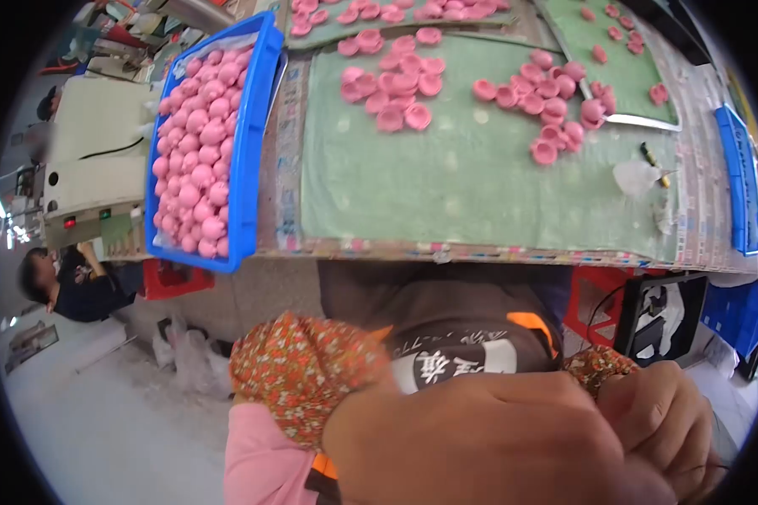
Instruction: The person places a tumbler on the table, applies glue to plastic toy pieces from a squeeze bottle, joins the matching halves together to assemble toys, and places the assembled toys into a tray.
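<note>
Close to the camera at the bottom, my left hand (480, 438) shows its back, blurred, with its fingers out of sight. Just to the right, my right hand (661, 421) has its fingers curled in; whatever they hold, if anything, is hidden. The two hands overlap or touch in front of the dark apron (379, 324). Beyond them on the table, pink hollow cup-like halves (396, 80) lie in a loose group on the green mat (396, 185). A second cluster of pink pieces (535, 93) includes some rounded ones.
A blue crate (246, 168) full of pink balls (198, 151) stands at the table's left. A white translucent dropper-like bottle (636, 177) and a black-yellow tool (653, 162) lie at right. Another blue tray (739, 181) is at the far right. A person (84, 282) sits at left.
</note>
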`<state>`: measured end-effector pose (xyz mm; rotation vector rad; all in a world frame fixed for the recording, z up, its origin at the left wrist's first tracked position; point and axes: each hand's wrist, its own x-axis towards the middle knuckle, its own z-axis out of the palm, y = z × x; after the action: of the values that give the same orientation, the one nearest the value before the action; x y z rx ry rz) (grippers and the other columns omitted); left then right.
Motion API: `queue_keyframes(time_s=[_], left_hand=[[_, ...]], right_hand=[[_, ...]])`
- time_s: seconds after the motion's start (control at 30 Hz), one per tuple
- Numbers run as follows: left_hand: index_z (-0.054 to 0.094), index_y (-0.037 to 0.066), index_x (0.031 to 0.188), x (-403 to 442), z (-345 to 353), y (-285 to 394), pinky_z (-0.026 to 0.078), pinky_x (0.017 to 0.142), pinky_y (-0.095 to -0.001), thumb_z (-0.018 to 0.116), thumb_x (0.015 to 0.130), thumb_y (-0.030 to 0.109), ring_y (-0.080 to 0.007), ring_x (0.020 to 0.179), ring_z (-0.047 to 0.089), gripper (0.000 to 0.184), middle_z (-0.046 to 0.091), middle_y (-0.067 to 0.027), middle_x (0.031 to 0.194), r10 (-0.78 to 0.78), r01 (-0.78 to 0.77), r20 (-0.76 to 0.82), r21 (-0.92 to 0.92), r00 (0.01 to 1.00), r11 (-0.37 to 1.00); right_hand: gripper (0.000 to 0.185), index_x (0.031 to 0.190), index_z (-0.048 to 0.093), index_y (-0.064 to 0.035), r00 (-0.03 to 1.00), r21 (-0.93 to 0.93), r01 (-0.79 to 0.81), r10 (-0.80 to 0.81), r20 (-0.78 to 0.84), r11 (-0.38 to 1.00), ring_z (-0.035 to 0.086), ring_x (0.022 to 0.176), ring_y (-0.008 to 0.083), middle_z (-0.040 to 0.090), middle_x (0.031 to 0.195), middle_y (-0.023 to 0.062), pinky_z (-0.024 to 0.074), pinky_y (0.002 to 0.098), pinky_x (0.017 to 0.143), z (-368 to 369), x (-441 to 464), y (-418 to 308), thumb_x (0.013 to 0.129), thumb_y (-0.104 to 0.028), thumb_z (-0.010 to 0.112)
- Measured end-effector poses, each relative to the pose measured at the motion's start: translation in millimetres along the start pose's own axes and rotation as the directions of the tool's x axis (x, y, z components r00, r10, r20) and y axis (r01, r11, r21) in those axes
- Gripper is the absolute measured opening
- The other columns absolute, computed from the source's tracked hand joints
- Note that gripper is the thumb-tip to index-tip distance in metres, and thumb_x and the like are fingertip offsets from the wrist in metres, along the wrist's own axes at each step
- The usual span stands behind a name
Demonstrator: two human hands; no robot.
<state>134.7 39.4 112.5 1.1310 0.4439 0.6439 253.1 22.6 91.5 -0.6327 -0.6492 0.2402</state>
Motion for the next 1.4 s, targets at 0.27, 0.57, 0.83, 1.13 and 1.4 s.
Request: queue_keyframes(time_s=[0.27,0.57,0.83,1.13,1.4], left_hand=[[0.061,-0.004,0.106,16.9,-14.2,-31.8,0.052,0.086,-0.0443,0.075,0.082,0.012,-0.0385,0.105,0.061,0.032,0.061,-0.0269,0.112,0.325,0.072,0.445,-0.673,0.834,0.736],[0.063,-0.005,0.105,-3.5,-32.7,-12.9,0.056,0.071,-0.0476,0.071,0.085,0.022,-0.0376,0.096,0.066,0.034,0.070,-0.0206,0.093,0.119,0.040,0.217,-0.611,0.969,0.790],[0.052,0.005,0.110,19.8,-63.3,-14.6,0.052,0.065,-0.0347,0.053,0.097,0.025,-0.0251,0.077,0.062,0.023,0.064,-0.0093,0.087,0.452,-0.453,-0.070,-0.273,0.889,0.849],[0.051,0.003,0.112,61.8,-98.2,-66.3,0.046,0.088,-0.0343,0.054,0.098,0.018,-0.0192,0.096,0.059,0.021,0.061,-0.0112,0.101,0.000,0.093,-0.322,0.275,0.947,0.957],[0.049,-0.005,0.132,102.7,-22.0,-14.8,0.043,0.100,-0.0457,0.062,0.093,0.036,-0.0326,0.121,0.053,0.058,0.058,-0.0197,0.127,-0.010,0.480,0.811,-0.337,0.585,0.810]], right_hand=[[0.017,0.079,0.047,-0.0101,0.857,-0.004,-0.102,0.090,0.507,0.995,0.039,0.040,0.0084,0.050,0.056,-0.0003,0.0386,0.0204,0.043,-105.2,47.2,3.9,0.081,-0.003,0.063],[0.012,0.098,0.057,-0.0007,0.989,-0.367,0.009,0.047,0.142,0.930,0.045,0.055,0.0136,0.057,0.070,0.0072,0.0394,0.0279,0.062,-150.1,60.8,34.2,0.089,-0.002,0.050],[0.048,0.131,0.047,0.0015,0.985,-0.757,-0.064,0.161,0.054,0.650,0.053,0.104,0.0169,0.055,0.118,0.0102,0.0420,0.0309,0.092,-195.2,70.0,94.8,0.085,-0.001,0.061],[0.051,0.133,0.045,0.0019,0.927,-0.899,-0.070,0.361,0.102,0.433,0.056,0.104,0.0156,0.058,0.120,0.0111,0.0453,0.0296,0.091,-199.1,78.4,137.0,0.089,-0.010,0.067],[0.042,0.130,0.048,0.0022,0.930,-0.900,-0.052,0.348,0.113,0.432,0.056,0.102,0.0136,0.061,0.117,0.0118,0.0439,0.0273,0.092,-202.1,80.2,144.8,0.092,-0.007,0.063]])
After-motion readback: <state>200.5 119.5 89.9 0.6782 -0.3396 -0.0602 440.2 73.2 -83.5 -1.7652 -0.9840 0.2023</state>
